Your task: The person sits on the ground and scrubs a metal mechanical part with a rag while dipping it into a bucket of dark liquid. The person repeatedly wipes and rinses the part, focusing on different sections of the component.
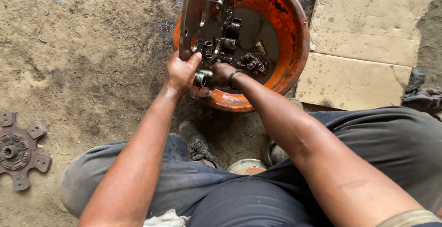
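The person sits low over bare dirt ground (pixel 92 47), knees apart in grey trousers (pixel 368 139), with one dark worn shoe (pixel 197 145) planted between the legs. Both forearms extend forward to the near rim of an orange basin (pixel 294 29).

The left hand (pixel 180 73) is closed on the lower edge of a round metal plate (pixel 189 20), thumb pressed against its face. The plate stands on edge, nearly upright, with its lower part inside the basin at the near left side. Short steel cylinders and levers project from the plate's right face.

The right hand (pixel 222 74) sits just beside the left, curled around a short steel sleeve (pixel 201 78) at the bottom of the plate. A dark band (pixel 233 79) circles that wrist.

A dark crumpled rag (pixel 253 63) lies on the grey basin floor, just right of the plate.

To the far left, well apart on the ground, lies a rusty clutch disc (pixel 18 149) with square pads on its arms. Beyond the basin to the right lies stained flattened cardboard (pixel 363 38).
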